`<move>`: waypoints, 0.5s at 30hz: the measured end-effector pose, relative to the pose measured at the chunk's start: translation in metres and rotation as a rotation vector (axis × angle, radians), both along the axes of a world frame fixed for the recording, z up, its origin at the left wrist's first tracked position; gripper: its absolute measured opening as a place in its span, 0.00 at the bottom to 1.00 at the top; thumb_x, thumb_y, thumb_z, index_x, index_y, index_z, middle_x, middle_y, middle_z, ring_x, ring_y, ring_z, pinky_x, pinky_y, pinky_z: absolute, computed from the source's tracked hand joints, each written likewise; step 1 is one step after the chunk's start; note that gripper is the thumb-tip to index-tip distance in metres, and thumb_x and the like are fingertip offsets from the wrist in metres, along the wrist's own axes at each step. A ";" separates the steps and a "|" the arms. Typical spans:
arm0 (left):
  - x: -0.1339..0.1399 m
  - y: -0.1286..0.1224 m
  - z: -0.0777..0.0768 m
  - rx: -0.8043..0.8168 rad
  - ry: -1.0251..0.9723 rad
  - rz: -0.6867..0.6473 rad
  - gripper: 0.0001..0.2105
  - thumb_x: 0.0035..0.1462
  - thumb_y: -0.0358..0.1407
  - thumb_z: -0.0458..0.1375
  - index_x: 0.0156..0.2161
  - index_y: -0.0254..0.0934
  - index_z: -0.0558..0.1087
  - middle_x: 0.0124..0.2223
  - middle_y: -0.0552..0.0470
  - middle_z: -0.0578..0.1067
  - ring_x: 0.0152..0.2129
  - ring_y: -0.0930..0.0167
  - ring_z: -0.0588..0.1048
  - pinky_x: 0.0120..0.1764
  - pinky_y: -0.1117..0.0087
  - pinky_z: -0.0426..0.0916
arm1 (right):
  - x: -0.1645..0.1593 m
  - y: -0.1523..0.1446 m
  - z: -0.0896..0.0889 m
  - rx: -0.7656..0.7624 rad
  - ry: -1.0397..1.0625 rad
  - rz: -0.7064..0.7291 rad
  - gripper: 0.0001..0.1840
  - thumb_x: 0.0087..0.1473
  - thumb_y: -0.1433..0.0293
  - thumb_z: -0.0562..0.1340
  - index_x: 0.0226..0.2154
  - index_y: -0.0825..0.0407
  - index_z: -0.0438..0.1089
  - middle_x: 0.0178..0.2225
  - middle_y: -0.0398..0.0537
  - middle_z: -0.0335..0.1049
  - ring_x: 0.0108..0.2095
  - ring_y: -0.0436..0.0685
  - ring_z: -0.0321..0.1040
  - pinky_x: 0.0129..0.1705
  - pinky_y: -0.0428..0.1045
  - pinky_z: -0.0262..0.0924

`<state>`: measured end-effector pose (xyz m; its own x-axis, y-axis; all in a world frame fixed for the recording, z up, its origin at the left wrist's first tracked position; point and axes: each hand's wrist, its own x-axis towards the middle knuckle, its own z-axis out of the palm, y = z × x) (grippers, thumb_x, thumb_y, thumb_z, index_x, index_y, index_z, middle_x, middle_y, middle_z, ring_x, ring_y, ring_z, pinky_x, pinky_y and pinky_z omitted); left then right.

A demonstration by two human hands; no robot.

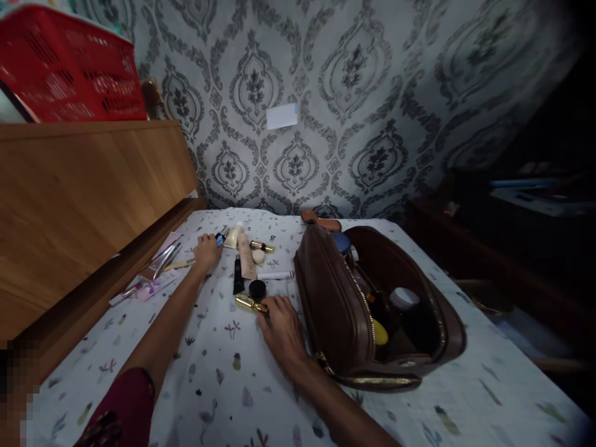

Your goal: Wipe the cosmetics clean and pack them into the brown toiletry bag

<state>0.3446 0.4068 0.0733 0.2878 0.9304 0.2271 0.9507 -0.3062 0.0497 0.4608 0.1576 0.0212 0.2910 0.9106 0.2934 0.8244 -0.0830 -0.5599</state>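
Our right hand (282,329) lies nearest us, left of the brown pouch (335,304), fingertips loosely curled onto the gold tube (250,303), whose length runs leftward. Farther left of the pouch, our left hand (205,251) pinches a blue-tipped tube (221,236).

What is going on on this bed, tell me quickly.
A person leans over a white patterned sheet strewn with cosmetics. The right hand touches a gold lipstick tube beside an open brown leather toiletry bag that holds jars and bottles. The left hand rests further off, fingers on a small blue-tipped tube near other tubes.
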 end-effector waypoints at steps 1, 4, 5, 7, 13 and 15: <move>0.000 0.005 0.000 -0.021 0.015 0.009 0.18 0.64 0.40 0.49 0.53 0.32 0.68 0.55 0.33 0.70 0.54 0.51 0.66 0.47 0.55 0.69 | 0.000 0.000 0.000 0.001 0.006 0.000 0.05 0.58 0.75 0.60 0.36 0.51 0.71 0.38 0.50 0.72 0.43 0.61 0.65 0.44 0.51 0.56; -0.004 0.014 0.001 -0.077 0.061 0.013 0.17 0.62 0.40 0.51 0.51 0.33 0.69 0.52 0.35 0.73 0.50 0.54 0.71 0.46 0.57 0.69 | 0.000 0.000 0.000 0.002 0.014 -0.002 0.05 0.57 0.75 0.60 0.37 0.52 0.71 0.39 0.50 0.72 0.43 0.61 0.64 0.44 0.51 0.56; -0.007 0.015 0.002 -0.090 0.076 0.014 0.17 0.62 0.40 0.51 0.52 0.34 0.69 0.53 0.36 0.73 0.50 0.54 0.72 0.45 0.58 0.69 | 0.000 0.000 0.000 0.003 0.013 -0.001 0.05 0.57 0.75 0.60 0.37 0.52 0.71 0.39 0.50 0.72 0.43 0.61 0.64 0.44 0.51 0.56; -0.015 0.015 0.005 -0.117 0.108 0.014 0.18 0.60 0.40 0.54 0.52 0.35 0.69 0.53 0.36 0.74 0.50 0.55 0.73 0.45 0.59 0.69 | 0.000 0.000 -0.001 0.010 0.007 0.001 0.05 0.57 0.75 0.60 0.37 0.52 0.71 0.39 0.50 0.72 0.43 0.61 0.64 0.44 0.51 0.56; -0.037 0.013 0.013 -0.192 0.145 0.026 0.26 0.59 0.56 0.49 0.46 0.36 0.73 0.49 0.37 0.77 0.46 0.53 0.75 0.43 0.58 0.69 | 0.002 0.000 -0.002 0.020 -0.001 0.029 0.05 0.57 0.75 0.60 0.36 0.52 0.70 0.38 0.50 0.72 0.41 0.60 0.64 0.43 0.51 0.56; -0.034 0.011 0.010 -0.160 0.119 0.042 0.28 0.64 0.55 0.41 0.51 0.35 0.71 0.52 0.35 0.75 0.50 0.53 0.73 0.45 0.57 0.69 | 0.002 0.000 -0.002 0.020 -0.003 0.025 0.04 0.57 0.75 0.60 0.36 0.52 0.70 0.38 0.50 0.72 0.41 0.60 0.64 0.43 0.51 0.56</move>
<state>0.3105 0.4174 0.0837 0.2640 0.9636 0.0419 0.9645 -0.2634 -0.0193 0.4627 0.1579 0.0195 0.2672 0.9114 0.3130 0.8279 -0.0510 -0.5585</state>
